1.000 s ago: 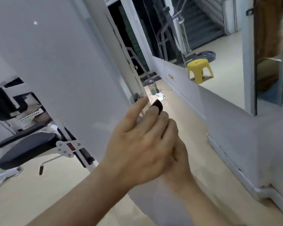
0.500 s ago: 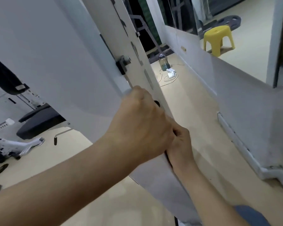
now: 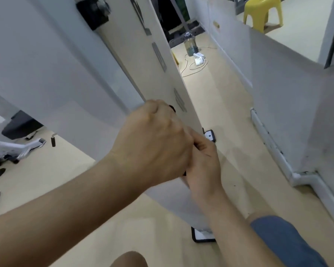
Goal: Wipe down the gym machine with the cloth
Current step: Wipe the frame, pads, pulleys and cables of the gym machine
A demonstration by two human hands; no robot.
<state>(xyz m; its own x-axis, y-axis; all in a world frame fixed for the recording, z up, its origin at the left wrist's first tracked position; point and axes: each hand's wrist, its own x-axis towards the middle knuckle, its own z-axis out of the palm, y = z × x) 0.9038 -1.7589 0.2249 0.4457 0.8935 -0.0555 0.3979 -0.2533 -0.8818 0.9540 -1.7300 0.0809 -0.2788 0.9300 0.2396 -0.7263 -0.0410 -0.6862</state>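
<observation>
The gym machine's white panel [image 3: 56,60] slants across the left half of the view, its narrow edge face [image 3: 158,78] turned toward me. My left hand [image 3: 152,141] is curled against that edge over a dark cloth [image 3: 172,109], of which only slivers show above and below the hand. My right hand [image 3: 204,162] sits just behind and below the left one. Its fingers curl at the same edge, and the left hand largely hides them.
A wall with a white baseboard [image 3: 268,139] runs close on the right. A yellow stool [image 3: 262,14], a bottle [image 3: 190,45] and a power strip with its cable [image 3: 199,59] lie ahead. Machine feet [image 3: 209,135] are on the floor, a bench pad [image 3: 21,126] at the left.
My left hand's fingers went from stretched out to curled. Both hands slid down along the panel's edge, and the view tilted downward.
</observation>
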